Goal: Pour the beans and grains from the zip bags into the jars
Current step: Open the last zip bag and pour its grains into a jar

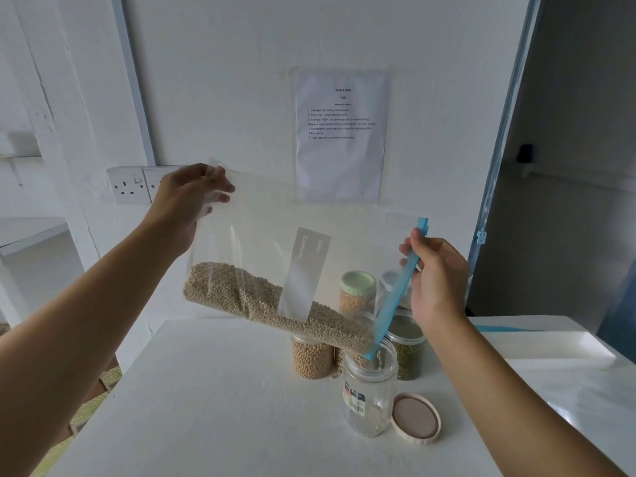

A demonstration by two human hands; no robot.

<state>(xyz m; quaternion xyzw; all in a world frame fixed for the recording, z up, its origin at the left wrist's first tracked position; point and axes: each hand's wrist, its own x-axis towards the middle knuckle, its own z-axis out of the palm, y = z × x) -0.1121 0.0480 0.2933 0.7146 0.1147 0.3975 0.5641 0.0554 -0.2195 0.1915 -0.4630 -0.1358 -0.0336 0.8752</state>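
I'm judging this as the pouring step, barely begun. I'm holding one zip bag (261, 218) tilted above the bench (206, 407), with my left hand (187, 197) pinching its raised closed corner and my right hand (437, 273) gripping the blue zip strip (395, 297) near its upper end. The pale grains (241, 294) are lying along the bag's low edge, sloping toward the bottom corner of the strip, which is dipping into the mouth of the one open jar (368, 397). That jar is looking nearly empty, with only a few grains showing at the mouth and base. Next, I think, I'm needing to lift the left corner higher while keeping the opening inside the rim, so the load is sliding out slowly and not spilling. I'm counting one loose lid (416, 418) lying just beside the open jar. Behind it I'm making out at least four filled jars: a tan one (311, 359), a green-lidded one (358, 294), a dark green one (407, 349) and a half-hidden pale-lidded one (392, 280). The bag is covering that cluster, so I cannot tell the full count.
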